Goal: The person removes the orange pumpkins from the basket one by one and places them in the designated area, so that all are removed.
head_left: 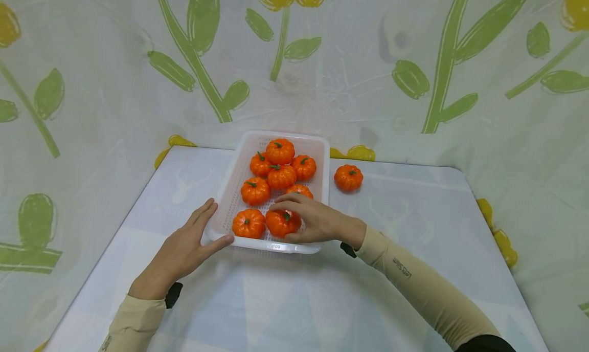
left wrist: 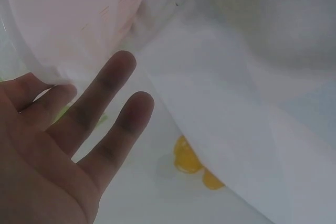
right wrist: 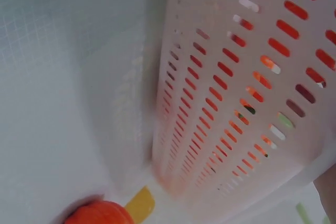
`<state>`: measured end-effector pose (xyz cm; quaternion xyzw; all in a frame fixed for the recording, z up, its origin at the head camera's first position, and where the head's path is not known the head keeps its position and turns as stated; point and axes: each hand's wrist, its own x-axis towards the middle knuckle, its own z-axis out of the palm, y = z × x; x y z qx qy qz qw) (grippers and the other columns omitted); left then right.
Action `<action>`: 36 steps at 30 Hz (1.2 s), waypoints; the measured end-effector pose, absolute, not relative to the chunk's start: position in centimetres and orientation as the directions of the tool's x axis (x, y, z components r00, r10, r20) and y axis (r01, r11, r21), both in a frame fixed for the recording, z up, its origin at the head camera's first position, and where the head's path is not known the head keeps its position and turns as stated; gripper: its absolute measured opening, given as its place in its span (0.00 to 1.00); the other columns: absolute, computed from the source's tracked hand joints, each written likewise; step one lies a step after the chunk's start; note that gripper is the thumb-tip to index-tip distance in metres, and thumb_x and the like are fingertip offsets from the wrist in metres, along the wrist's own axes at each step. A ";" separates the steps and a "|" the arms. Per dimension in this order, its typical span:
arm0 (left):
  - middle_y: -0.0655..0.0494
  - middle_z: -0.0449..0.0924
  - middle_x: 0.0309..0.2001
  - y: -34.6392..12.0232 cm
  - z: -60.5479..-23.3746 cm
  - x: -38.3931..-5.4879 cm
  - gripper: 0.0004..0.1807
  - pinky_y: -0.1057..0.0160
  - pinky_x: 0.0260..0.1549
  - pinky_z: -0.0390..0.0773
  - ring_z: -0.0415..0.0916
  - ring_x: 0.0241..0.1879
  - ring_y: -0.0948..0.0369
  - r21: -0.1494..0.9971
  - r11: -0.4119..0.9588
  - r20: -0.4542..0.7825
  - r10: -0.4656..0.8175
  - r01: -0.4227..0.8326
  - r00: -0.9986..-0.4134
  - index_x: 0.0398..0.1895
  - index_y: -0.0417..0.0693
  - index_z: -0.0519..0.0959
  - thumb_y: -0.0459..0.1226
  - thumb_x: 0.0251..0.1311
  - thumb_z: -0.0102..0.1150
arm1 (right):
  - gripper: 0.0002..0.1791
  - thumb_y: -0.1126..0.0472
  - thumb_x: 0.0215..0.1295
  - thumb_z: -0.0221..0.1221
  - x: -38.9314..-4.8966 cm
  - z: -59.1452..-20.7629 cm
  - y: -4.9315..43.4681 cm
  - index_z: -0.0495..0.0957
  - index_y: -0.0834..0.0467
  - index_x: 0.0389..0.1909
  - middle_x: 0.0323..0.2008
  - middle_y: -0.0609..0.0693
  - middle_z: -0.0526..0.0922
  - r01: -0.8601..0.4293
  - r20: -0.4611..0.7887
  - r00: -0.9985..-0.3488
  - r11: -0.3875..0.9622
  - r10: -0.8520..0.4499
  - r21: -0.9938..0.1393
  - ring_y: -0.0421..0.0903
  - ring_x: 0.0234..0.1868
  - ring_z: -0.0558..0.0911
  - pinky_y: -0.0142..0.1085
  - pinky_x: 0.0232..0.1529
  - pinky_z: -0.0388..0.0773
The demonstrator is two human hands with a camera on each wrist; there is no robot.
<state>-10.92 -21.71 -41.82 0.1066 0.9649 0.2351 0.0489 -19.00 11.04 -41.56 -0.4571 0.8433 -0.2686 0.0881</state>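
A white slotted plastic basket (head_left: 324, 188) holds several small orange pumpkins with green stems. Inside its front right corner, my right hand (head_left: 310, 216) grips one small pumpkin (head_left: 281, 224), fingers over the far side and thumb at the near side. Beside that one sits another pumpkin (head_left: 248, 223). My left hand (head_left: 188, 247) is at the basket's front left corner, fingers extended along the outside and thumb tip at the front rim. In the left wrist view, the spread fingers (left wrist: 107, 85) appear close to the basket's pale wall (left wrist: 73, 19).
One pumpkin (head_left: 348, 178) lies on the table outside the basket, to its right; part of it shows in the right wrist view. The white patterned table (head_left: 405, 209) ends at the back against a hanging sheet (head_left: 340, 86) printed with flowers and leaves.
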 end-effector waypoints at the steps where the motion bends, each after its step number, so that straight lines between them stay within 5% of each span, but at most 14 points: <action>1: 0.50 0.44 0.82 -21.7 -41.8 -10.9 0.55 0.32 0.62 0.67 0.61 0.71 0.36 0.463 0.867 -0.044 0.230 0.184 -0.972 0.82 0.46 0.49 0.70 0.63 0.52 | 0.35 0.52 0.60 0.71 -19.0 -41.5 11.1 0.72 0.49 0.69 0.69 0.47 0.69 -0.724 0.107 -0.567 0.433 -0.817 -0.537 0.46 0.69 0.68 0.41 0.67 0.71; 15: 0.50 0.45 0.82 -21.8 -41.9 -10.9 0.55 0.32 0.62 0.66 0.60 0.71 0.36 0.466 0.864 -0.034 0.234 0.192 -0.972 0.82 0.46 0.50 0.69 0.63 0.53 | 0.36 0.55 0.57 0.72 -19.1 -40.1 12.5 0.73 0.51 0.68 0.67 0.49 0.71 -0.780 0.317 -0.562 0.362 -0.764 -0.510 0.47 0.66 0.70 0.42 0.63 0.74; 36: 0.52 0.44 0.82 -21.9 -42.2 -11.1 0.54 0.31 0.62 0.66 0.60 0.72 0.37 0.477 0.857 -0.032 0.238 0.195 -0.971 0.82 0.47 0.49 0.69 0.64 0.53 | 0.36 0.54 0.52 0.72 -19.7 -40.4 15.8 0.75 0.50 0.66 0.64 0.44 0.72 -0.760 0.448 -0.624 0.363 -0.641 -0.539 0.44 0.66 0.69 0.45 0.62 0.75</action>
